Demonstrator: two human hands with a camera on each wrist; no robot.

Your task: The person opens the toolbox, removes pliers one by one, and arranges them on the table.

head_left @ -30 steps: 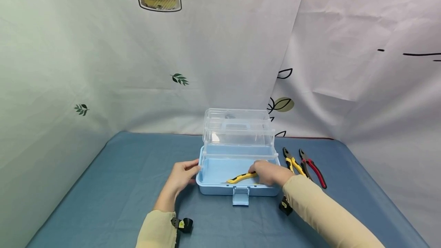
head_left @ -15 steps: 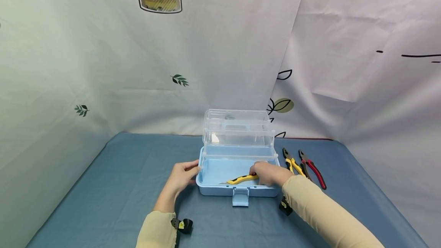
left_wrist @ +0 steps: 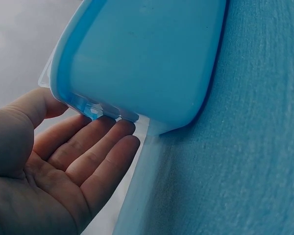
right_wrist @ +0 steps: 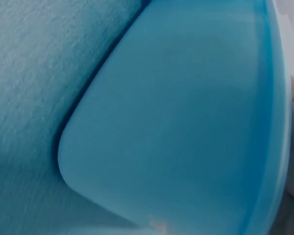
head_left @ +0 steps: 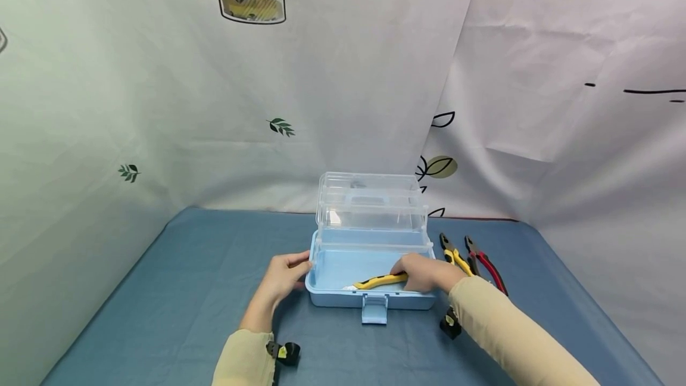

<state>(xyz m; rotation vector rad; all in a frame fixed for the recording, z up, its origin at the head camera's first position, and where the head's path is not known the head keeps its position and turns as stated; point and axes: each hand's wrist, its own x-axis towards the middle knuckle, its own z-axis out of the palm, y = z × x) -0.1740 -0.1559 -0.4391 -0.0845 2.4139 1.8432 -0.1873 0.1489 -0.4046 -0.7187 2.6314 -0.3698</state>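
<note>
The light-blue toolbox (head_left: 343, 298) stands on the table with its clear lid (head_left: 372, 201) raised and its front latch hanging down. My left hand (head_left: 284, 271) rests against its left end; in the left wrist view the nearly straight fingers (left_wrist: 95, 152) touch the box's end and the thumb lies by the rim. Inside the box, a curved yellow-and-black tool (head_left: 375, 282) lies low, a pale tip at its left. Its right end disappears behind my right hand (head_left: 420, 273), whose curled fingers hold it; the fingertips are hidden. The right wrist view mostly holds the toolbox's end wall (right_wrist: 171, 117).
To the right of the box lie pliers with yellow-and-black handles (head_left: 454, 255) and pliers with red-and-black handles (head_left: 491, 271), partly behind the right sleeve (head_left: 509, 326). A blue cloth (head_left: 203, 290) covers the table, and pale printed fabric (head_left: 354, 76) hangs behind.
My right hand has shifted slightly right and lower inside the box. The yellow-and-black tool lies flatter, with more of its handle showing. My left hand keeps its place on the toolbox.
</note>
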